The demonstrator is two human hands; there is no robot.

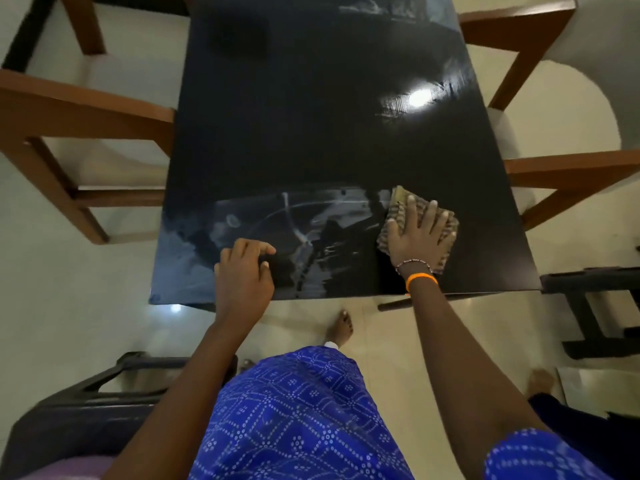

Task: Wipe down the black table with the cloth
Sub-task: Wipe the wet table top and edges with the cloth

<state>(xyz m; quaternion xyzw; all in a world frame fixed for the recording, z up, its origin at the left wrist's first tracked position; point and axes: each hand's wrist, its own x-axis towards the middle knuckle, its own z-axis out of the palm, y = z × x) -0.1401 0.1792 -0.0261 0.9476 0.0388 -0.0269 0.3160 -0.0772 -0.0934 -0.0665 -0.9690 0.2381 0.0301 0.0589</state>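
The left hand [244, 271] rests on the near edge of the black surface [311, 133], its fingers loosely curled with the fingertips touching the top and holding nothing. To its left the surface shows a pale, dusty haze reaching to the near left corner, and beyond that corner a wooden chair [69, 133] stands on the light floor [86, 306]. Just past the left hand's fingertips run whitish smears and curved streaks (one long thin line crosses them), while to its right a darker, shinier patch spreads toward the other hand. The right hand [417, 233] lies flat with fingers spread wide, pressing down on the cloth [446, 233], a folded, brown-striped square on the near right part of the surface; the cloth shows past the fingertips and on the hand's right side. At that wrist sit a thin beaded bracelet [412, 263] and an orange band [420, 279]. Farther from the right hand a bright light reflection [419, 97] glares on the top. Right of this hand, another wooden chair [571, 174] stands beside the surface.
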